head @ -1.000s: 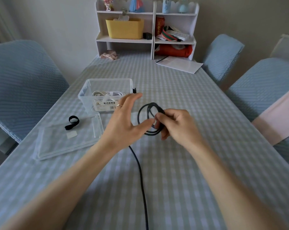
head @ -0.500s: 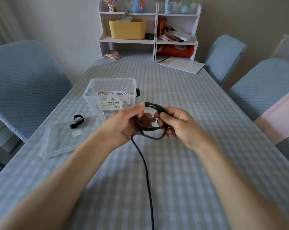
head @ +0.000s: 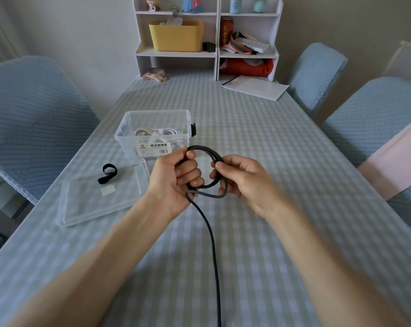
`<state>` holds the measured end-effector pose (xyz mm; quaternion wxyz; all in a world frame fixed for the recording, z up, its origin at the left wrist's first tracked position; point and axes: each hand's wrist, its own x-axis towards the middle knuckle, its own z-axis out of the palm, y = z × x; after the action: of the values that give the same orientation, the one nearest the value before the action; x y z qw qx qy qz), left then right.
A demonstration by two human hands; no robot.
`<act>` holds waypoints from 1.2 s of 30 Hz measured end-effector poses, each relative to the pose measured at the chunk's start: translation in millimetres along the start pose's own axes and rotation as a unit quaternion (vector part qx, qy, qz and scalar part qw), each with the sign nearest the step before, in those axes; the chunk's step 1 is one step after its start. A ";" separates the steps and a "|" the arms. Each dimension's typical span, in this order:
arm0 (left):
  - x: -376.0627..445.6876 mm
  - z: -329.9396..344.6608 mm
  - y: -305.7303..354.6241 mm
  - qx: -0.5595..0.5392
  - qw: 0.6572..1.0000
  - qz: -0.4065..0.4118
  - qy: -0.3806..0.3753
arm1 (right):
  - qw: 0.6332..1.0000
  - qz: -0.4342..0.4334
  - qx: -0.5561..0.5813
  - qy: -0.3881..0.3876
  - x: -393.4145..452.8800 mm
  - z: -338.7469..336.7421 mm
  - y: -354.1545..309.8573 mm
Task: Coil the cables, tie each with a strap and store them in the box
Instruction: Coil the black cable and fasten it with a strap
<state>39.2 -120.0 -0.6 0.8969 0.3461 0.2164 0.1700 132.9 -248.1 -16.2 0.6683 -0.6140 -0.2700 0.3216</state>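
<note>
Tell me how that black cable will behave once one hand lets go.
Probably springy: the black cable keeps round loops only while both hands grip it, so it may uncoil. The uncoiled tail hangs limp, so likely floppy and light.

A black cable is partly wound into small loops held above the tabletop, its free length trailing toward the viewer. A clear open box holds white cables. A black strap lies on the clear lid.
</note>
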 end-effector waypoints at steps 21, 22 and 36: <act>8.2 -11.7 1.2 -0.102 0.983 0.040 0.145 | 0.892 -0.113 -0.435 -0.038 -55.5 27.3 20.8; 9.3 -15.3 2.8 -0.112 0.980 0.045 0.155 | 0.887 -0.127 -0.442 -0.024 -56.7 28.7 24.7; 7.0 -11.6 -4.6 0.046 0.975 0.096 0.197 | 0.720 -0.235 -0.647 0.082 -52.3 33.3 27.0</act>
<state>40.0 -113.8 -13.5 0.7992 0.3660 0.3627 0.3096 71.1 -265.4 -38.0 0.1816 -0.8381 -0.4919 -0.1505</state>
